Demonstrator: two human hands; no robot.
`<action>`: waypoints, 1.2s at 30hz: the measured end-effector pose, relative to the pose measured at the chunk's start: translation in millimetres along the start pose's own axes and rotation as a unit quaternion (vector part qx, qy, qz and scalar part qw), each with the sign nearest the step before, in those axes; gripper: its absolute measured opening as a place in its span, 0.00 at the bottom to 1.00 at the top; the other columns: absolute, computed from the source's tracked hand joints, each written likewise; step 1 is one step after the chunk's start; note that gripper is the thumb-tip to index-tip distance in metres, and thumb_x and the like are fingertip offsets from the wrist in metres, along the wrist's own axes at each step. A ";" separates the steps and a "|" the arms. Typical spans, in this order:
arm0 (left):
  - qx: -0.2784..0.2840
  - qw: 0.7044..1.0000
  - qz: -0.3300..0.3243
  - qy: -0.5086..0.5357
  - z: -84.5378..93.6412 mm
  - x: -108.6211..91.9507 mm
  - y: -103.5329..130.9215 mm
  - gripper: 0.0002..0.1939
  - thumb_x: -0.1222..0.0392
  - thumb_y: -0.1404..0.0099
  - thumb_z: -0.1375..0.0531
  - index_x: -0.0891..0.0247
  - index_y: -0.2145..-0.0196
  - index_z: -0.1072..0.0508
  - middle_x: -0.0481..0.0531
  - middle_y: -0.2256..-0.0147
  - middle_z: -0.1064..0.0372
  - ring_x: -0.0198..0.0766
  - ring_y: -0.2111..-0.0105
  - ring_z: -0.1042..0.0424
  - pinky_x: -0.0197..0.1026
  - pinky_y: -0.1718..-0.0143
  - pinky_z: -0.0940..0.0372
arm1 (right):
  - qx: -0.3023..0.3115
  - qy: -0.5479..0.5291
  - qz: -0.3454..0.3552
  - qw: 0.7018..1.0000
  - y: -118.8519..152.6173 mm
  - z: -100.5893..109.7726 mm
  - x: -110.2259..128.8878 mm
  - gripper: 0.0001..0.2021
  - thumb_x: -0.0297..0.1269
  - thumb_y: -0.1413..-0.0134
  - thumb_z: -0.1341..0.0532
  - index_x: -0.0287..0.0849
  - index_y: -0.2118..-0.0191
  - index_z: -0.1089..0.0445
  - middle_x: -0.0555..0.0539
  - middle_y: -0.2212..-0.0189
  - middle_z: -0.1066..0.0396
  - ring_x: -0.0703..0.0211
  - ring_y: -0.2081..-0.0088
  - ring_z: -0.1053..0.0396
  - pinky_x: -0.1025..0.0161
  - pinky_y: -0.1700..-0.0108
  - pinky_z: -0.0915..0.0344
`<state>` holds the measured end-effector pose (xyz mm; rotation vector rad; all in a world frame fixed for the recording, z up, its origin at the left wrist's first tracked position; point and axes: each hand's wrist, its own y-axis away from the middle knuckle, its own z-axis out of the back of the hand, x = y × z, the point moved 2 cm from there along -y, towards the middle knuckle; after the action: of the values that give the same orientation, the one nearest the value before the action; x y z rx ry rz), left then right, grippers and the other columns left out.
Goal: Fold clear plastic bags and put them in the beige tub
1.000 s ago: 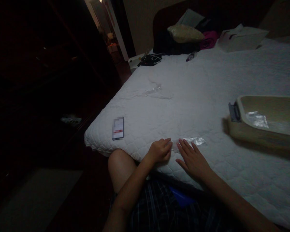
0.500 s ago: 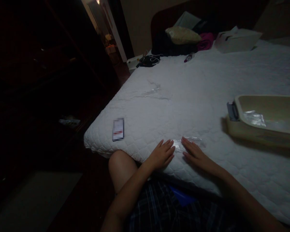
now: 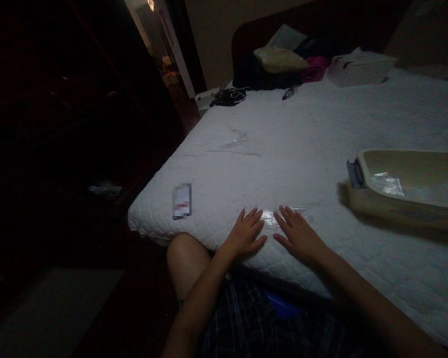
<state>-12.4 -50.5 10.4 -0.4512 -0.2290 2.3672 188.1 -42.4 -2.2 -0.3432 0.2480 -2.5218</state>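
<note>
A clear, shiny plastic piece (image 3: 269, 219) lies flat on the white quilted bed (image 3: 294, 149) near its front edge. My left hand (image 3: 247, 232) rests palm down at its left end, fingers spread. On the other side, my right hand (image 3: 296, 232) lies with spread fingers over the right part of the plastic, hiding some of it. Neither hand grips anything. To the right sits a cream plastic bin (image 3: 403, 211) with a grey latch (image 3: 355, 174), and shiny clear plastic (image 3: 387, 184) is inside it.
A phone-like item (image 3: 182, 201), blurred out, lies near the bed's left corner. Thin clear plastic (image 3: 235, 143) is farther back. Dark cloth, a yellowish pillow (image 3: 280, 59), a magenta roll (image 3: 315, 68) and a white box (image 3: 358, 68) stand along the headboard.
Both hands have shifted slightly on the plastic, with their fingers spread wider. My right hand now covers more of its right part. The view has moved a little.
</note>
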 end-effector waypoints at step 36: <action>0.013 0.998 0.012 -0.065 -11.4 0.4 -6.5 0.22 0.54 0.32 0.54 0.64 0.42 0.43 0.56 0.38 0.50 0.42 0.36 0.57 0.56 0.37 0.59 | -0.238 -0.620 -0.313 0.679 -9.9 -3.4 -65.4 0.13 0.46 0.53 0.37 0.44 0.63 0.27 0.45 0.58 0.27 0.53 0.53 0.30 0.50 0.50 0.33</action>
<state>-4.3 -45.0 1.7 -0.2882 -0.2529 2.4228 234.3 3.2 -15.3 -2.5384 0.2282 -2.0768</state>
